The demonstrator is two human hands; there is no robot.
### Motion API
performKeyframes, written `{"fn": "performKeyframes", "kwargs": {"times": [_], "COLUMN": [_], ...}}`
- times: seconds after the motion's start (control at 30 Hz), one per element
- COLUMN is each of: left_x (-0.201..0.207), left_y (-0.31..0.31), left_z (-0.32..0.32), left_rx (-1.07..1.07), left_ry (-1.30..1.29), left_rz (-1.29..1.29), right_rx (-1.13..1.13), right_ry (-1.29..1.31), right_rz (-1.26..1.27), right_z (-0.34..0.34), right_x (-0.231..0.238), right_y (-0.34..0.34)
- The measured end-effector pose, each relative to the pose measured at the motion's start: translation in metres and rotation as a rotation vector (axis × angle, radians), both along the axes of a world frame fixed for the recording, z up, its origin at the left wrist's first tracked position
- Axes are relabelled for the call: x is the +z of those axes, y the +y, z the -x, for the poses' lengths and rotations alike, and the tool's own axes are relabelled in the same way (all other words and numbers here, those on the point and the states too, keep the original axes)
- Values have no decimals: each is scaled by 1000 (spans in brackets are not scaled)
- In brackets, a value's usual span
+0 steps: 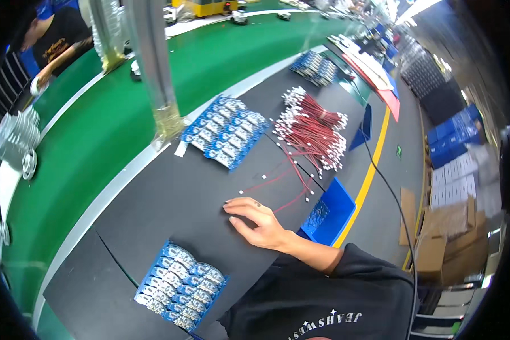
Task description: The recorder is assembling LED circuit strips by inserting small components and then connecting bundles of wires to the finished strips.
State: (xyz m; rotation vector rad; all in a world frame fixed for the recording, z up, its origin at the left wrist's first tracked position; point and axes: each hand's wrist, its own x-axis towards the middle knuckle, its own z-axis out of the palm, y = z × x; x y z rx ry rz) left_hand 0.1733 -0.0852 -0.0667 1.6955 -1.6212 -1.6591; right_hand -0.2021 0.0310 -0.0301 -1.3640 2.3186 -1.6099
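My right hand hovers over or rests on the dark table mat, palm down, fingers loosely curved and thumb apart, with nothing visible in it. Just beyond its fingertips lie a few loose red wires with white connectors. Further off sits a thick pile of red wire harnesses. A panel of blue and white circuit boards lies beyond the hand, toward the table's far edge. Another board panel is at the near left. My left hand is out of view.
A blue bin holding some boards stands by the table's right edge. More boards lie at the far end. A metal post rises beside the green conveyor. A black cable hangs at right. Another person works across the conveyor.
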Motion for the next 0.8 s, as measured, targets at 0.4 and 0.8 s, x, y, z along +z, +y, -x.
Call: {"fn": "performKeyframes", "kwargs": {"times": [0.4,0.8], "left_x": [59,83], "left_y": [-44,-27], "left_z": [1,32], "left_rx": [-583,-847], "left_ry": [-603,-338], "left_rz": [964,793], "right_rx": [189,587], "right_ry": [109,64], "right_rz": [-134,-214], "right_z": [-10,-31], "right_x": [14,54], "right_y": [10,-65]}}
